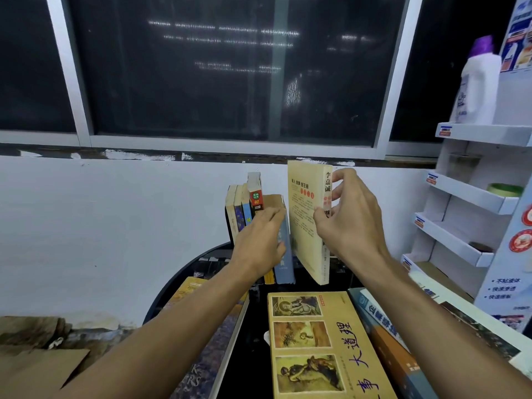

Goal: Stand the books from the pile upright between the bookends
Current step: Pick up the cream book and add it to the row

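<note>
Several books stand upright in a row (244, 208) at the back of a round black table (184, 272). My left hand (259, 243) lies against the row's rightmost book, a grey-blue one (285, 254), fingers straight along its spine. My right hand (348, 214) pinches the spine of a cream paperback (305, 223) and holds it upright just right of the grey-blue book, a narrow gap between them. Its lower corner hangs just above the table. No bookend can be made out.
Flat books lie near me: a yellow one with pictures (319, 344), a blue-orange one (385, 332) to its right, another (201, 326) under my left forearm. A white cardboard shelf (466, 197) with a white bottle (478, 87) stands at right. A wall and window are behind.
</note>
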Available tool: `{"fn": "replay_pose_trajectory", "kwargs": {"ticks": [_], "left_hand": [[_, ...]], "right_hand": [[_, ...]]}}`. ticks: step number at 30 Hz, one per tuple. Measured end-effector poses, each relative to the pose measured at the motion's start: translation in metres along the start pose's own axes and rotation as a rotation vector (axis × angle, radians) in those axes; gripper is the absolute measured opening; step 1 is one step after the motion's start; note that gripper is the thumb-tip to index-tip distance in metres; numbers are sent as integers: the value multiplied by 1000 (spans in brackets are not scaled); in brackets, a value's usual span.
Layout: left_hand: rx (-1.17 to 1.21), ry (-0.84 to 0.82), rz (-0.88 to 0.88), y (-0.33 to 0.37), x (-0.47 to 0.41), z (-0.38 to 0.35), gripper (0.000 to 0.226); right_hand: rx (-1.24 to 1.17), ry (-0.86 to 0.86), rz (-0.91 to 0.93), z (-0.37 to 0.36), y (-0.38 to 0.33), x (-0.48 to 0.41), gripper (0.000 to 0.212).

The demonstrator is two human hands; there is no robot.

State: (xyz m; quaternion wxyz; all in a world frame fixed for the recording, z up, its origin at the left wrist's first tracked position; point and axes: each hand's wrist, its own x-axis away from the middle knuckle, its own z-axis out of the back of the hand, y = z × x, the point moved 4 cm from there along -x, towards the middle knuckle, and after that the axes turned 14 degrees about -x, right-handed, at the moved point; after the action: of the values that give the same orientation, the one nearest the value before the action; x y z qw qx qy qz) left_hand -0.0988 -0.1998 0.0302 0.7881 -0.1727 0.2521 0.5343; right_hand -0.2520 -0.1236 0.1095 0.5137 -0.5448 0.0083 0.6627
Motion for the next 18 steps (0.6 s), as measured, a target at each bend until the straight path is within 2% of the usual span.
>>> {"fn": "replay_pose_trajectory", "kwargs": {"ticks": [10, 18], "left_hand": [[32, 13, 17, -4, 0, -7, 72], [70, 37, 21, -8, 2, -12, 72]], "right_hand": [[-152, 77, 35, -44, 20, 6, 47], [-210, 85, 34, -81, 54, 11, 42]]}}
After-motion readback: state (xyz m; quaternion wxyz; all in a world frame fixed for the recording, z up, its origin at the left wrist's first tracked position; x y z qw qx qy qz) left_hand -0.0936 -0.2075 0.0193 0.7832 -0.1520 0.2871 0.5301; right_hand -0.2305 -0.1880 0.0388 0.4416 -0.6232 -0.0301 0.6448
